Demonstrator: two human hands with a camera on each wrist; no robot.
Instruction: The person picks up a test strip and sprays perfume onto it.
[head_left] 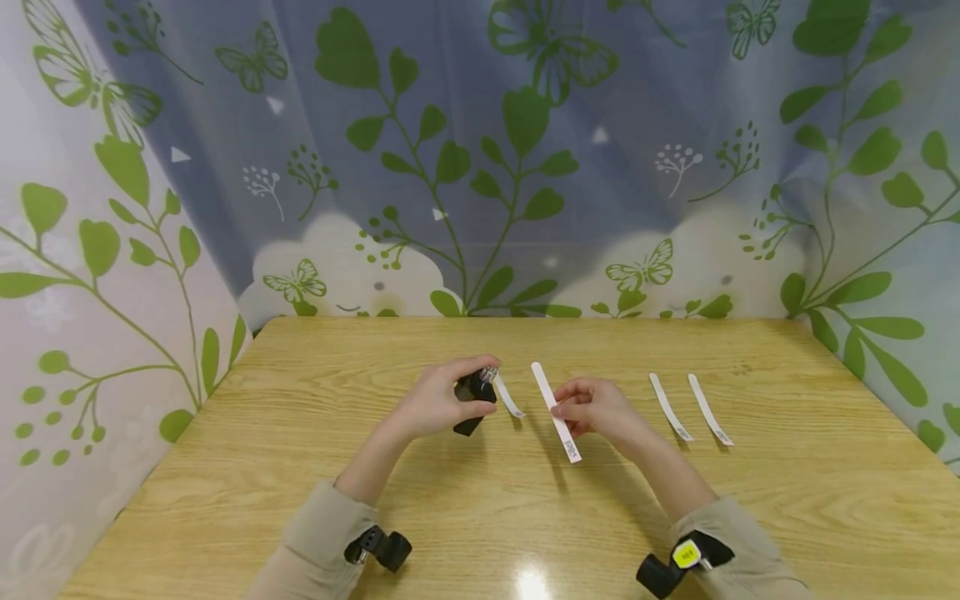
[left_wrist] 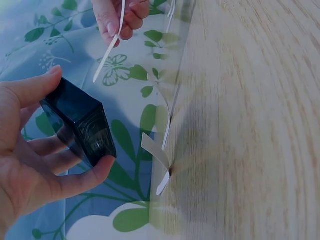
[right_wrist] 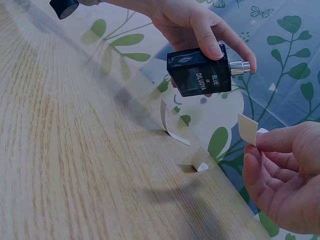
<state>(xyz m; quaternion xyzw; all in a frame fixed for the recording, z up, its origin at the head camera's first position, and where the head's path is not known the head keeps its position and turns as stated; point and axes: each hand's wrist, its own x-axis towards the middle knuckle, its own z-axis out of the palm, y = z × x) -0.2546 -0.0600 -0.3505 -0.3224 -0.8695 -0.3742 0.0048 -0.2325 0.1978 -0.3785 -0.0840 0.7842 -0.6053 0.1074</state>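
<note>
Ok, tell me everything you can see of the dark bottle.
The dark, boxy bottle looks like glossy glass, with pale lettering, BLUE DE DILUOYA, on one face and a silvery, metallic-looking sprayer top, uncapped. The left hand grips it clear of the wooden table, tilted, a fingertip on the sprayer top.

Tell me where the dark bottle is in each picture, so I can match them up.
Head: dark bottle below centre, in the left hand.
Left wrist: dark bottle left of centre.
Right wrist: dark bottle above and right of centre.
Shared landmark: the white strip in the right hand.
</note>
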